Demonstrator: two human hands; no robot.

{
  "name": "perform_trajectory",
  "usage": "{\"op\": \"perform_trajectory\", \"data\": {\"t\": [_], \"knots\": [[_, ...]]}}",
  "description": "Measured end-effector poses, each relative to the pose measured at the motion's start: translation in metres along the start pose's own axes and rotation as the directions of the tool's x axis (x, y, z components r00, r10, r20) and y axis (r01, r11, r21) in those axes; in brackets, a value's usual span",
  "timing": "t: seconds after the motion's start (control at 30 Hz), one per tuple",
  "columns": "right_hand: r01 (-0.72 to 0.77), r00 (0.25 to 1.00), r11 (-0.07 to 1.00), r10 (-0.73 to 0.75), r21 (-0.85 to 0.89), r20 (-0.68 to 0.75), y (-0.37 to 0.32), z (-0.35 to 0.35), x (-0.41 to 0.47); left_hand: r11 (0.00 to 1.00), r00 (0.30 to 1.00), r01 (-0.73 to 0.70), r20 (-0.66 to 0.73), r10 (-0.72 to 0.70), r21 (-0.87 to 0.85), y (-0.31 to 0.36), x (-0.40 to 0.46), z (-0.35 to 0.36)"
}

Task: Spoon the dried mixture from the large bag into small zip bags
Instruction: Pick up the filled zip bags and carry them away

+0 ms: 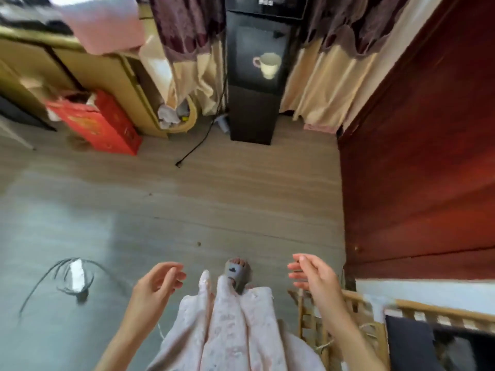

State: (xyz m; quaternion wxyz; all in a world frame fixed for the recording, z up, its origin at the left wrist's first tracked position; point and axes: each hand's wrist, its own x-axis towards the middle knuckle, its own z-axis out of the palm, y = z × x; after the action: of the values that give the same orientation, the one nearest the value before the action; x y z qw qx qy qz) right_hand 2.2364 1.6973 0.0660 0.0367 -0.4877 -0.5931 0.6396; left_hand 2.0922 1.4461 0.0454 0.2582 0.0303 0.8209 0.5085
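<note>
No bag, zip bags or spoon show anywhere. The left hand (158, 279) at 7 o'clock and right hand (310, 274) at 5 o'clock hang over the floor (214, 188), each grip loose and empty. Best step is probably finding the supplies first.

No legible txt — red box (103, 124) print too blurry.

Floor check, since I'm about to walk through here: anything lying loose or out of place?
Yes. A black cable trails loose across the floor by the dark cabinet, and a white power strip lies in tangled cords at the left. Both hands, left hand and right hand, hold nothing.
</note>
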Motion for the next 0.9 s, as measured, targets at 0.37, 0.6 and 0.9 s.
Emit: {"op": "perform_trajectory", "data": {"t": [0.37, 0.6, 0.9], "knots": [[0.062, 0.932, 0.955, 0.048, -0.290, 0.359, -0.040, 0.141, 0.030, 0.898, 0.865, 0.161, -0.379, -0.329, -0.410, -0.061, -0.042, -0.067], [0.086, 0.889, 0.929, 0.093, -0.361, 0.449, -0.069, 0.273, 0.043, 0.847, 0.802, 0.218, -0.406, -0.439, -0.485, -0.091, 0.006, -0.153], [0.110, 0.840, 0.914, 0.125, -0.390, 0.529, -0.107, 0.414, 0.064, 0.930, 0.827, 0.157, -0.470, -0.308, -0.332, -0.064, 0.103, -0.297]]}}
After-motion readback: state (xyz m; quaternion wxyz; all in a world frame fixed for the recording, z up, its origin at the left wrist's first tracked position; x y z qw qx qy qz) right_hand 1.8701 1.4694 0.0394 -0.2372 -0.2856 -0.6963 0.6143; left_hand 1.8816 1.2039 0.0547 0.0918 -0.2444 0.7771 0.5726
